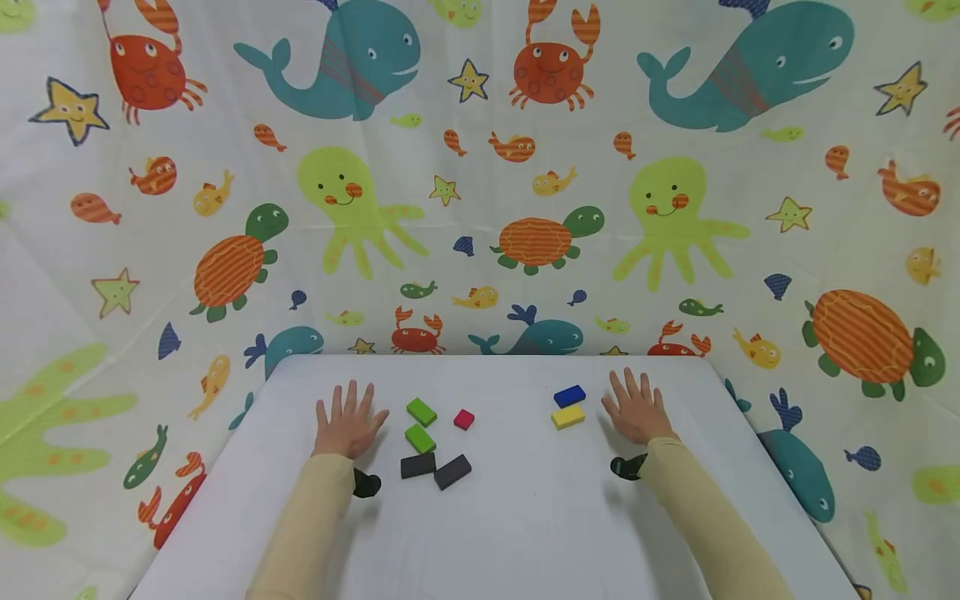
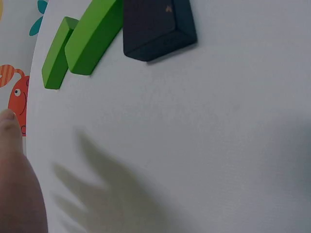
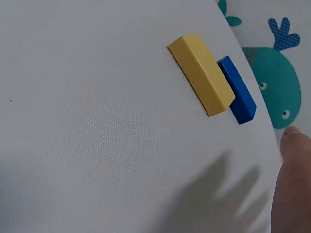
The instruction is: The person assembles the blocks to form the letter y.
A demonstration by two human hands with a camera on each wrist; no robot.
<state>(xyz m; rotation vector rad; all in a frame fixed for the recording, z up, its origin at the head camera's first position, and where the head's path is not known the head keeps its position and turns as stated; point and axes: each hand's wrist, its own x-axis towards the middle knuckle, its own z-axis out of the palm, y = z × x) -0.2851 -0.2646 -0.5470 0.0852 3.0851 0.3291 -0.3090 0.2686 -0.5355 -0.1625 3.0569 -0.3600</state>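
My left hand (image 1: 348, 425) is over the left side of the white table, fingers straight and spread, holding nothing. Just right of it are two green blocks (image 1: 422, 412), and nearer to me two black blocks (image 1: 417, 465) whose corners almost meet. A small red block (image 1: 464, 419) lies a little further right. On the right side my right hand (image 1: 636, 410) is likewise spread with straight fingers and grips nothing. To its left a blue block (image 1: 570, 396) sits right behind a yellow block (image 1: 567, 417). Both thumbs (image 2: 17, 179) (image 3: 293, 179) show at the edges of the wrist views.
The white table (image 1: 525, 533) ends at a far edge, with a sea-animal print cloth (image 1: 465, 183) hanging behind and at the sides. Dark wrist cameras (image 1: 366, 483) sit at both sleeves. Shadows of the hands fall on the tabletop.
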